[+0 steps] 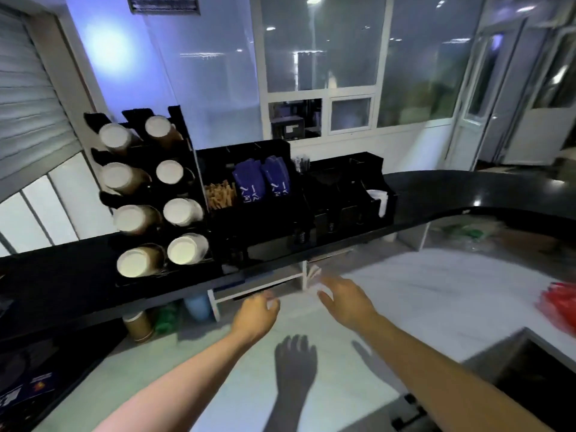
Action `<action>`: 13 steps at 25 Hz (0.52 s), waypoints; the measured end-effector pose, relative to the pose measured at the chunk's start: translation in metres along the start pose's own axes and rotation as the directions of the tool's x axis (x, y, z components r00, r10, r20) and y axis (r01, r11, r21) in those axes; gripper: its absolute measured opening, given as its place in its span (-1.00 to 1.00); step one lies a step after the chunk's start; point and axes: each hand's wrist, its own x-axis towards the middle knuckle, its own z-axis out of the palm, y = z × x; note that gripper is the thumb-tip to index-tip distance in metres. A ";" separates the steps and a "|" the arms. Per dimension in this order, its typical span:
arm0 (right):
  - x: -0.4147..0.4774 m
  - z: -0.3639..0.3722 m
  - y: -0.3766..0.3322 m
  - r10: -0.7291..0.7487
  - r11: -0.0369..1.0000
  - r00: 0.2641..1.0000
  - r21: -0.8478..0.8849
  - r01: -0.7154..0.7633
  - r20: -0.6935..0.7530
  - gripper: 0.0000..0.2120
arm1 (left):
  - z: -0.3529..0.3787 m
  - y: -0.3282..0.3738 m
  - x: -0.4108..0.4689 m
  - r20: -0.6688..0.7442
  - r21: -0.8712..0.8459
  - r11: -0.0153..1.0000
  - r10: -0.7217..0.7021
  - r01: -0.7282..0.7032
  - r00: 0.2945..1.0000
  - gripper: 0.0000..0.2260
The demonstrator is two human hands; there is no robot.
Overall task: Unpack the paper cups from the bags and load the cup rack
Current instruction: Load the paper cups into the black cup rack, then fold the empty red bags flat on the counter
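The long black counter (436, 194) is curving across the room, and below it a pale worktop (420, 291) is spreading out toward the person. On the counter's left end the black cup rack (187, 141) is standing, with 2 columns of 4 slots, and every slot is showing a stack of paper cups (137, 263) lying base outward. The left column is holding brown stacks. The right column is holding 1 brown stack on top and 3 white ones under it.

Just beside the rack a black organizer (280, 151) is sitting, with brownish sticks (219, 194), blue packets (260, 179) and something white (378, 198) at its far right end. A red bag (558, 304) is lying at the right edge of the worktop, and a brown stack of cups (138, 325) is standing under the counter.

Both bare arms are stretching out over the worktop. The right hand (346, 304) is hovering released, fingers extended and thumb out to the side. The left hand (255, 316) is hovering with fingers curled in, and I cannot tell whether it is gripping anything. A pale blur (313, 275), perhaps clear wrapping, is showing between the 2 hands, too smeared to name.
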 end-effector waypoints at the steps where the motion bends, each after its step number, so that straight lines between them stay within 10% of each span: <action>1: -0.019 -0.014 0.033 0.041 0.998 0.999 -0.038 -0.041 0.009 -0.56 | 0.024 0.032 0.001 0.018 0.039 0.998 0.052 -0.053 0.998 -0.64; 13: -0.264 -0.174 0.366 0.555 0.812 0.814 -0.099 -0.575 -0.173 -0.68 | 0.270 0.407 -0.045 0.322 0.151 0.720 0.612 -0.677 0.723 -0.61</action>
